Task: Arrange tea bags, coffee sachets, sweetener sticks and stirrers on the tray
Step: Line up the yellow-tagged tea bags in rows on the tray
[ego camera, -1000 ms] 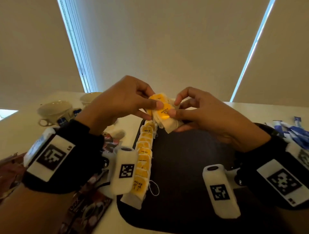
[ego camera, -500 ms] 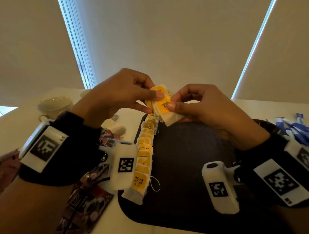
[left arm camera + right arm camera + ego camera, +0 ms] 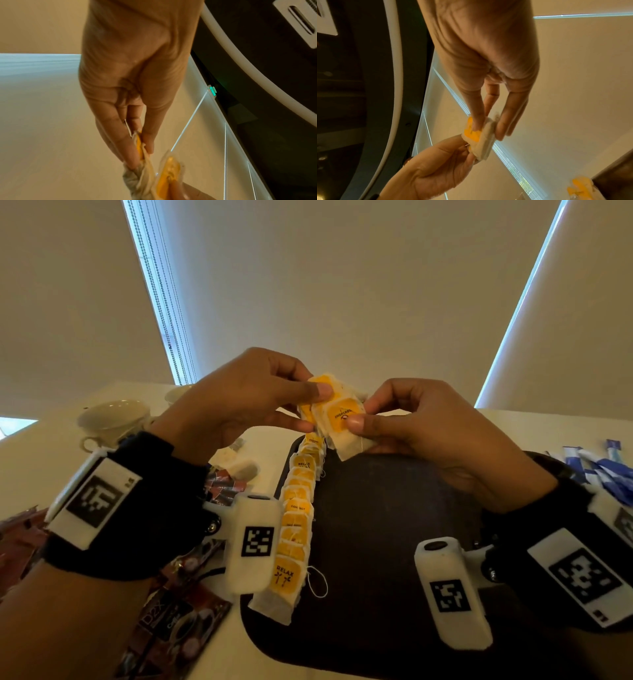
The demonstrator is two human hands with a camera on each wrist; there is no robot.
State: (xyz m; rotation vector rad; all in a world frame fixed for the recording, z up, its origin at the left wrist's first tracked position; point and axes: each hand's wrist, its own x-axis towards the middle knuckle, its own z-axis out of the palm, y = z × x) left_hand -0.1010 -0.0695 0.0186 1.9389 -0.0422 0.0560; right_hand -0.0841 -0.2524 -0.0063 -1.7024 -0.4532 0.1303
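Note:
Both hands hold a small stack of yellow-tagged tea bags [image 3: 337,414] up above the far end of the dark tray [image 3: 376,525]. My left hand [image 3: 310,409] pinches the left tea bags [image 3: 139,146] between thumb and fingers. My right hand [image 3: 358,414] pinches the front tea bag marked "INSPIRE" [image 3: 473,133], thumb on its yellow tag. A row of several overlapping tea bags [image 3: 296,522] lies along the tray's left edge, the nearest reading "RELAX".
Dark coffee sachets [image 3: 178,625] lie on the white table left of the tray. Two white cups [image 3: 111,419] stand at the far left. Blue-and-white sweetener sticks [image 3: 603,470] lie at the right. Closed window blinds fill the background.
Both hands have lifted the tea bag stack slightly higher and drawn it apart a little; the front "INSPIRE" bag now shows more fully in the right hand.

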